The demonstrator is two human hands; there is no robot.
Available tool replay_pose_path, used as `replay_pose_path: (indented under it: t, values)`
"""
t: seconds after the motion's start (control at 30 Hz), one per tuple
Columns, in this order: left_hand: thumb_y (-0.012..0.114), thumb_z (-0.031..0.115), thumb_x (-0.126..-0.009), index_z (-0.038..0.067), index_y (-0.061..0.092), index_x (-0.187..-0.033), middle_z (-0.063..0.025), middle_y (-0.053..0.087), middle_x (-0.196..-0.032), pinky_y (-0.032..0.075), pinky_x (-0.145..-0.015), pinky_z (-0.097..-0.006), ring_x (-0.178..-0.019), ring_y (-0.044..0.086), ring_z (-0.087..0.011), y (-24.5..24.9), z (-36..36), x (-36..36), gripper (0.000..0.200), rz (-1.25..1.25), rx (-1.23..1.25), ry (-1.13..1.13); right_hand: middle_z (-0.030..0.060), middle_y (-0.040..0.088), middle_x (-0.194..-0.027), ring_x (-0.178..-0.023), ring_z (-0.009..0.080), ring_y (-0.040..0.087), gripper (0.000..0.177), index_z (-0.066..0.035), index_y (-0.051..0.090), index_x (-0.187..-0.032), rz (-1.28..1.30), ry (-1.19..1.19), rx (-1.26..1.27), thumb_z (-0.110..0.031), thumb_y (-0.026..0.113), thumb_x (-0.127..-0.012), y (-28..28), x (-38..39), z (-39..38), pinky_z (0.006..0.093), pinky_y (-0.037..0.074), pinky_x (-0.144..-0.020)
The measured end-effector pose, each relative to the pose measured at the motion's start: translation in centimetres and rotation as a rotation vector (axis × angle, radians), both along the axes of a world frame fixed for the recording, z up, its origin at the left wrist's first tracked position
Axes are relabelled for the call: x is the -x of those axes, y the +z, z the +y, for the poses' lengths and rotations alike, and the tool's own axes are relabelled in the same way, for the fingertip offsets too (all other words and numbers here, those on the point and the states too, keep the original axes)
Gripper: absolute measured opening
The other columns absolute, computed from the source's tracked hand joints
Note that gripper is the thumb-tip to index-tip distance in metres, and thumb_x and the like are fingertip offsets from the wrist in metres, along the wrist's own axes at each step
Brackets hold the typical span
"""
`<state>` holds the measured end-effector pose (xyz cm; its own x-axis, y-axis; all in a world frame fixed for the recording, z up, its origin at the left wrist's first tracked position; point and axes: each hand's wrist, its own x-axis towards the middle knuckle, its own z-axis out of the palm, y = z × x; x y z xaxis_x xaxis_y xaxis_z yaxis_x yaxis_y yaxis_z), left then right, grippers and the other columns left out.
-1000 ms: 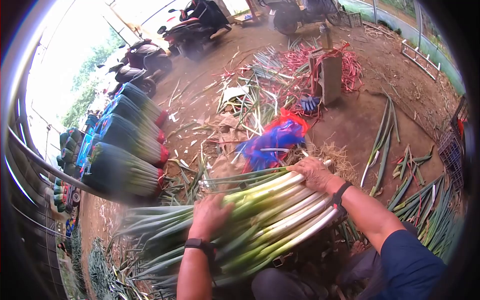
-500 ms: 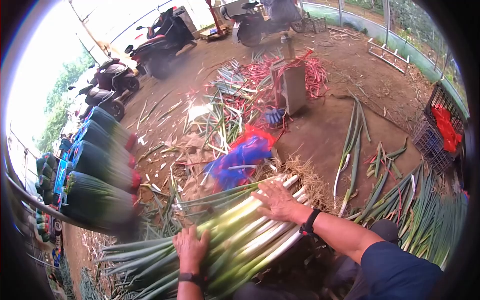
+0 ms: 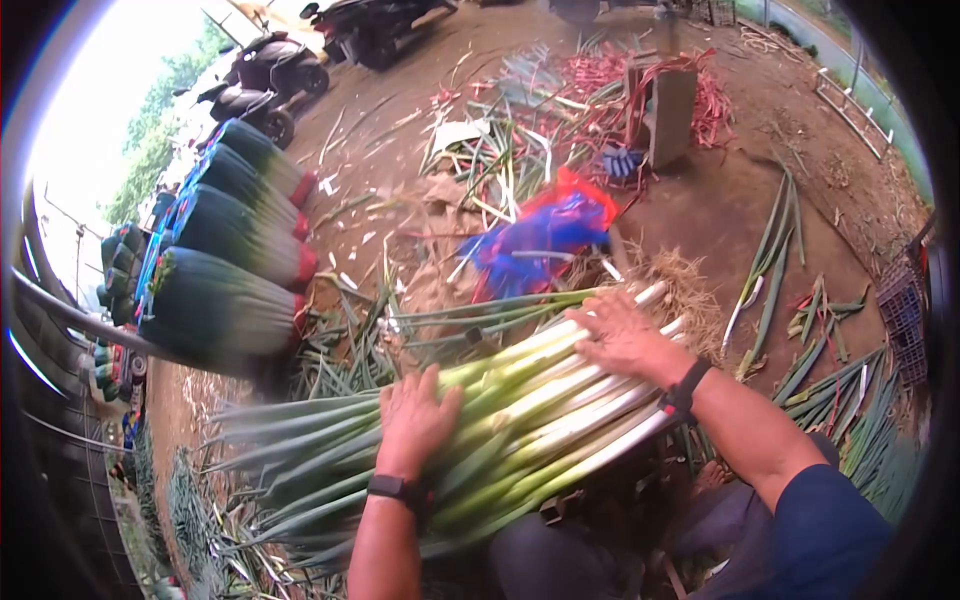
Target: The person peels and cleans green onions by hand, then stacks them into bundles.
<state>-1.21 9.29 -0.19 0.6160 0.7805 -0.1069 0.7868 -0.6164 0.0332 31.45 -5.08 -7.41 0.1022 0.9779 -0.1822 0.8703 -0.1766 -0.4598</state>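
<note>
Scallion pile under both hands, partly obscured.
Left hand (image 3: 418, 420) lies half open over the green leaves, right hand (image 3: 622, 335) spread on the white stalks, fingers loosely bent; whether either grips cannot be told, undersides hidden. Scallions (image 3: 530, 400) lie across the near middle, above the person's legs (image 3: 570, 560), leaf tips blurred at left, roots at right; support beneath obscured. Far scooters (image 3: 375, 30) cut off by the top edge; crate (image 3: 903, 315) at right lost in dark rim.

Daylit ground | upper-left backlight blown white — glare | curved fisheye edges, black corners | leaf tips motion-blurred
</note>
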Motion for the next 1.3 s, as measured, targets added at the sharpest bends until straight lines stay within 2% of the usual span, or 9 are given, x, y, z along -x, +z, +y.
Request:
replay_pose_path:
  t: [0.2, 0.33, 0.4, 0.5, 0.77, 1.0, 1.13, 1.23, 1.3]
  values:
    - [0.046, 0.058, -0.101, 0.010, 0.053, -0.147, -0.0199, 0.055, -0.148, 0.031, -0.116, -0.0513, -0.137, 0.050, -0.0366, -0.4, 1.4, -1.1, 0.066, 0.069, 0.072, 0.043, 0.0229, 0.039, -0.161, -0.154, 0.0394, 0.026, 0.067, -0.019, 0.041, -0.159, -0.048, 0.051, 0.015, -0.055, 0.041, -0.102, -0.3, -1.0, 1.0, 0.0518, 0.011, -0.127]
    - [0.044, 0.062, -0.100, 0.012, 0.051, -0.151, -0.0194, 0.050, -0.154, 0.031, -0.118, -0.0521, -0.144, 0.045, -0.0344, -0.2, 1.9, -1.3, 0.071, 0.108, 0.195, 0.087, 0.0219, 0.035, -0.163, -0.156, 0.0379, 0.022, 0.063, -0.021, 0.043, -0.158, 0.001, -0.139, -0.037, -0.050, 0.045, -0.102, 0.3, 1.6, 0.3, 0.0548, 0.008, -0.127]
    - [0.045, 0.062, -0.100, 0.012, 0.056, -0.147, -0.0193, 0.054, -0.151, 0.029, -0.118, -0.0574, -0.141, 0.049, -0.0347, -1.6, 2.4, -0.5, 0.069, 0.033, 0.149, 0.078, 0.0194, 0.034, -0.165, -0.157, 0.0365, 0.020, 0.060, -0.025, 0.047, -0.156, 0.002, -0.136, -0.086, -0.051, 0.045, -0.102, -0.2, 2.5, 0.4, 0.0556, 0.005, -0.127]
    - [0.042, 0.065, -0.100, 0.014, 0.054, -0.148, -0.0190, 0.057, -0.147, 0.030, -0.118, -0.0529, -0.140, 0.050, -0.0338, 0.1, 3.4, 0.4, 0.071, -0.022, 0.146, 0.047, 0.0162, 0.037, -0.163, -0.157, 0.0349, 0.020, 0.056, -0.027, 0.055, -0.151, 0.028, -0.173, -0.150, -0.053, 0.047, -0.101, -0.8, 3.1, 0.0, 0.0541, 0.002, -0.128]
    - [0.041, 0.072, -0.096, 0.009, 0.069, -0.129, -0.0209, 0.067, -0.130, 0.035, -0.112, -0.0531, -0.129, 0.058, -0.0354, 3.0, 3.6, 4.9, 0.076, 0.179, 0.103, 0.331, 0.0162, 0.044, -0.158, -0.154, 0.0338, 0.028, 0.052, -0.027, 0.059, -0.145, 0.014, -0.187, -0.143, -0.052, 0.052, -0.100, 0.1, 3.3, 0.0, 0.0519, 0.006, -0.128]
    - [0.041, 0.072, -0.096, 0.010, 0.070, -0.132, -0.0190, 0.063, -0.139, 0.035, -0.113, -0.0500, -0.133, 0.055, -0.0348, 0.5, 4.8, 7.1, 0.077, -0.047, 0.129, 0.319, 0.0152, 0.045, -0.157, -0.153, 0.0330, 0.030, 0.051, -0.027, 0.060, -0.145, -0.014, -0.188, -0.177, -0.053, 0.053, -0.100, -0.6, 3.4, -0.1, 0.0516, 0.006, -0.128]
    - [0.039, 0.075, -0.096, 0.014, 0.070, -0.133, -0.0168, 0.059, -0.145, 0.029, -0.116, -0.0504, -0.138, 0.052, -0.0318, 0.2, 5.1, 6.5, 0.078, 0.037, 0.096, 0.424, 0.0159, 0.045, -0.157, -0.153, 0.0333, 0.030, 0.052, -0.027, 0.059, -0.145, -0.006, -0.190, -0.175, -0.053, 0.053, -0.100, -0.7, 3.4, 0.1, 0.0526, 0.006, -0.128]
    - [0.040, 0.072, -0.099, 0.017, 0.059, -0.146, -0.0156, 0.053, -0.152, 0.023, -0.121, -0.0608, -0.144, 0.045, -0.0296, 1.6, 5.3, 5.6, 0.074, 0.160, 0.070, 0.360, 0.0166, 0.042, -0.160, -0.155, 0.0331, 0.027, 0.055, -0.027, 0.057, -0.148, 0.024, -0.179, -0.143, -0.054, 0.050, -0.101, -0.2, 3.4, -0.1, 0.0542, 0.004, -0.128]
    - [0.044, 0.068, -0.100, 0.018, 0.056, -0.148, -0.0166, 0.050, -0.154, 0.018, -0.123, -0.0599, -0.149, 0.039, -0.0298, 3.9, 3.9, 3.8, 0.070, 0.103, 0.125, 0.174, 0.0168, 0.038, -0.163, -0.156, 0.0332, 0.025, 0.057, -0.028, 0.054, -0.151, -0.001, -0.170, -0.114, -0.056, 0.048, -0.101, -0.8, 3.4, -0.1, 0.0540, 0.003, -0.128]
